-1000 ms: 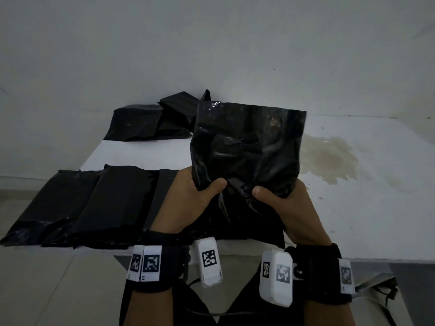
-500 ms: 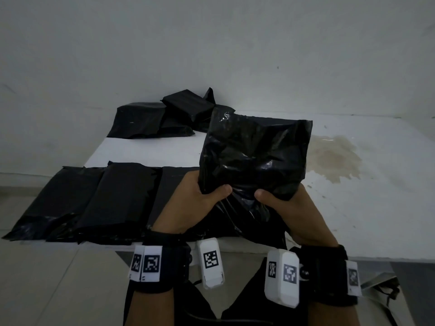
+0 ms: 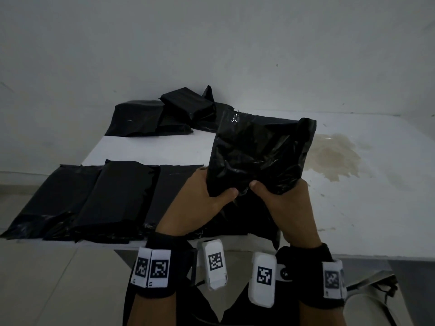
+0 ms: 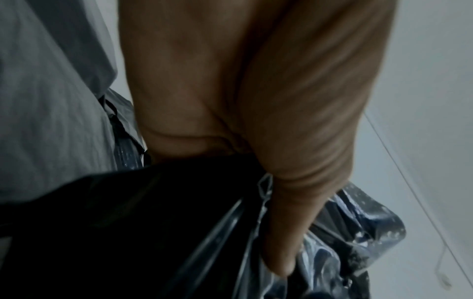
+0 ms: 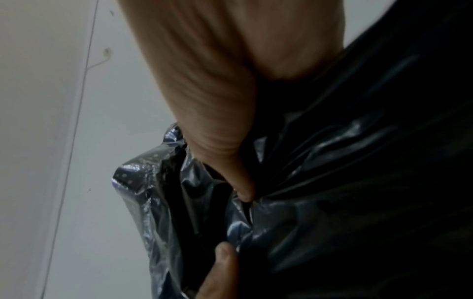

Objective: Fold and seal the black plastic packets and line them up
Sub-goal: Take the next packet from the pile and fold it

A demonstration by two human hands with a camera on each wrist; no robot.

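White table (image 3: 353, 208) against a pale wall (image 3: 211, 43). Crinkled black packet (image 3: 261, 151) held upright above the near edge, its lower part gripped by the left hand (image 3: 197, 208) and right hand (image 3: 287, 205), thumbs pressed into the plastic (other fingers hidden behind). Left: a row of flat packets (image 3: 98, 198). Far: a loose pile (image 3: 164, 114). Right: a brownish stain (image 3: 334, 158).

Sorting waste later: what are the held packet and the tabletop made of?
Held packet: thin glossy black plastic film, judging by its crinkles and sharp highlights. Tabletop: a hard, matte white surface bearing a brownish stain; the material itself is unclear.
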